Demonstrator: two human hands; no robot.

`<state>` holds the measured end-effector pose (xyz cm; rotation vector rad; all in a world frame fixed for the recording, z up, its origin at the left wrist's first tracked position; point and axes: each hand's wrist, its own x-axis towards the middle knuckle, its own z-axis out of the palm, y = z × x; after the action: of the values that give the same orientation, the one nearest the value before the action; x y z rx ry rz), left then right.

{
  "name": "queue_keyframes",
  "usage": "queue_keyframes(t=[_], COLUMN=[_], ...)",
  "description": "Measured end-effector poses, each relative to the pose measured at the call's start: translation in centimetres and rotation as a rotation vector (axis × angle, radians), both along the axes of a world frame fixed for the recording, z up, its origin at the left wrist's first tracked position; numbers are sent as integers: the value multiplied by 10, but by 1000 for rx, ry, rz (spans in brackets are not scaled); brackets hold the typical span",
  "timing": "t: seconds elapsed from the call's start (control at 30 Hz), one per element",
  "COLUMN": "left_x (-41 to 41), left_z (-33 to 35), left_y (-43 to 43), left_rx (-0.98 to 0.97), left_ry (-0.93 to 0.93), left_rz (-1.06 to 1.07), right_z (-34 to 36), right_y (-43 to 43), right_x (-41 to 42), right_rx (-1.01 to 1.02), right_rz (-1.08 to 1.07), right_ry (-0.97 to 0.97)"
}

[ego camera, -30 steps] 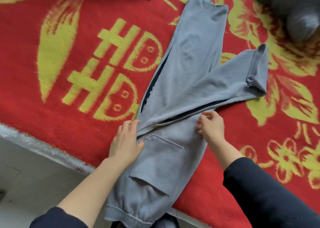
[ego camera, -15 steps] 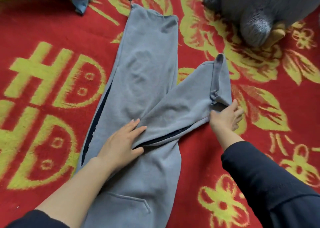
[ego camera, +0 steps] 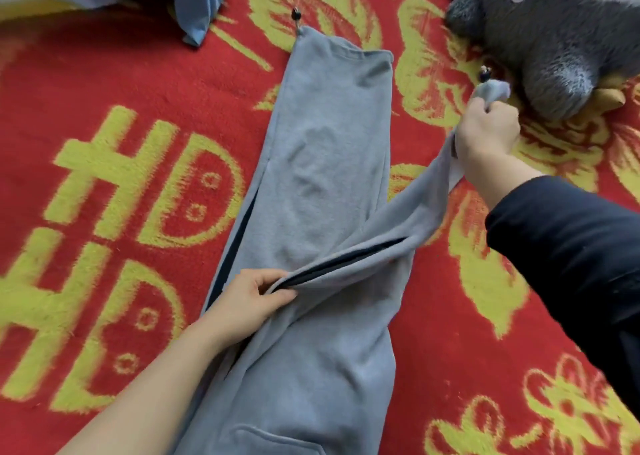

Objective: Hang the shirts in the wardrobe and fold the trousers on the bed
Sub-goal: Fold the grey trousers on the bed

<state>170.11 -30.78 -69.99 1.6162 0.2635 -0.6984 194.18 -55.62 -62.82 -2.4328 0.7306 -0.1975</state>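
Trousers (ego camera: pixel 322 163) on red blanket (ego camera: pixel 121 84), left hand (ego camera: pixel 252 298) and right hand (ego camera: pixel 488 132) fingers gripping 1 leg near plush toy (ego camera: pixel 554 39).

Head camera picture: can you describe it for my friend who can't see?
A right hand grips the cuff of one leg of the grey trousers, raised above a red and yellow blanket, while the left hand pinches the cloth where the legs meet. A grey plush toy lies top right.
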Motion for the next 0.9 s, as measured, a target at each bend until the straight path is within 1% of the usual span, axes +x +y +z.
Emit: queue_keyframes(t=[0.07,0.17,0.23,0.27,0.3,0.33,0.4,0.43,0.5,0.53,0.57,0.6,0.67,0.7,0.73,0.8,0.9], left_x=[7,15,18,20,21,21,21,21,20,20,19,17,11,6,1,-10,-19], left_z=[5,1,-4,-6,-8,-9,-9,-10,-13,-14,-15,-15,-13,-13,-15,-20,-23], left_y=[21,48,59,63,65,65,62,59,54,52,52,53,58,61,63,62,53], left_rx=[24,113,141,139,125,107,105,140,292,345,346,266,69,54,106,239,318], left_ry=[77,112,151,171,194,212,204,187,115,81,73,96,167,177,163,135,80], left_rz=[52,52,72,97,134,166,186,186,164,152,159,216,397,474,504,464,385], right_z=[16,29,28,26,20,8,-20,-33,-56,-66,-73,-77,-80,-80,-82,-84,-88], right_y=[28,70,100,114,127,136,148,153,155,152,149,146,140,135,130,119,110], right_x=[32,80,94,90,81,73,50,37,15,6,-3,-12,-29,-38,-49,-74,-113], right_rx=[92,234,476,573,612,577,411,331,196,94,-23,-107,-170,-201,-244,-351,-411], right_rz=[-7,91,212,287,361,432,579,644,739,781,823,855,885,899,921,980,1019], right_ry=[-59,-30,30,93,179,260,359,393,490,506,501,469,427,435,454,488,521])
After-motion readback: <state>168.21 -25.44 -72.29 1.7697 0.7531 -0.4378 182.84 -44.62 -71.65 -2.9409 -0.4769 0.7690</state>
